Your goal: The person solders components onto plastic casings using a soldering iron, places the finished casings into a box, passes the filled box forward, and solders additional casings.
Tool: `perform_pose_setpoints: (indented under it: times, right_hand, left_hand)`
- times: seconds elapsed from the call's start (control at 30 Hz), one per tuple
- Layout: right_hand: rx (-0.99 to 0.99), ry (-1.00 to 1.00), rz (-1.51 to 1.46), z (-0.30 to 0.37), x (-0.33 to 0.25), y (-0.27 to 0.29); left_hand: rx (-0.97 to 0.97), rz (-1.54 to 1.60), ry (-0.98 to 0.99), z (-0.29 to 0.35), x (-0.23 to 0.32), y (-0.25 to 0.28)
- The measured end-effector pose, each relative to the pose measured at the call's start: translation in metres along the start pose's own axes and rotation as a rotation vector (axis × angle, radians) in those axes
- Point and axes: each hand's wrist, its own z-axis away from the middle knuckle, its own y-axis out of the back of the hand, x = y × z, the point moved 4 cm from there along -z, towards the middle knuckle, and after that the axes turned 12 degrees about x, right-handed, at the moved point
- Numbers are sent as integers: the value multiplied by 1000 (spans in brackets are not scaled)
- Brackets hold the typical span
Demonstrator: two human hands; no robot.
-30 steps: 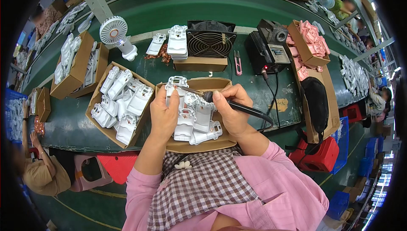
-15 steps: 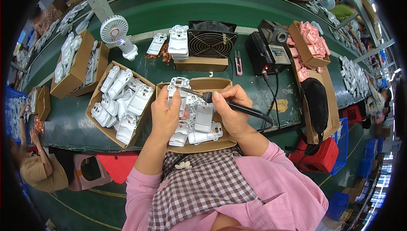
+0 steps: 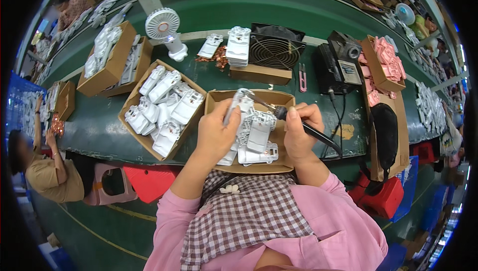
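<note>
My left hand is closed around a white plastic housing, tilted so that its narrow side shows. A soldering iron is gripped like a pen in my right hand. Its metal tip points left at the upper end of the housing; I cannot tell whether the two touch. Both hands are over an open cardboard box in which several white housings lie loosely. Left of it, another cardboard box holds a heap of white housings.
Beyond the box stand a black square fan, a stack of white housings and small copper-coloured parts. Pink snips and a black soldering station are to the right. A white fan stands at left; a co-worker sits beyond.
The housing in my left hand has turned from showing its broad face to a tilted, edge-on position. The soldering iron stays in my right hand. The whole view has shifted, so the bench appears further right.
</note>
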Motion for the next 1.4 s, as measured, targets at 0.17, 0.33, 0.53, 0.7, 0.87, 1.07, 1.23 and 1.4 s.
perform_pose_setpoints:
  times: [0.17,0.33,0.53,0.7,0.87,1.07,1.23,1.4]
  right_hand:
    - [-38,11,56,-3,1,0]
    - [-44,-2,26,-3,0,-1]
    - [-77,24,33,-7,-2,-1]
    - [-80,-35,15,-5,-3,-2]
    - [-93,-51,15,-5,-3,-4]
    - [-108,-54,16,-5,-2,-3]
    - [-103,-86,-21,-6,-1,-3]
    - [-96,-81,-16,-7,-2,-2]
  left_hand:
    - [345,-227,-186,5,15,60]
    - [319,-980,-207,-10,-10,149]
    - [-19,-1080,-333,-22,-38,161]
    - [-120,-1106,-451,-27,-46,152]
    - [-120,-1156,-558,-29,-43,154]
    - [-1,-1106,-588,-25,-23,176]
    - [2,-1044,-679,-22,5,187]
    - [-53,-931,-830,-41,23,165]
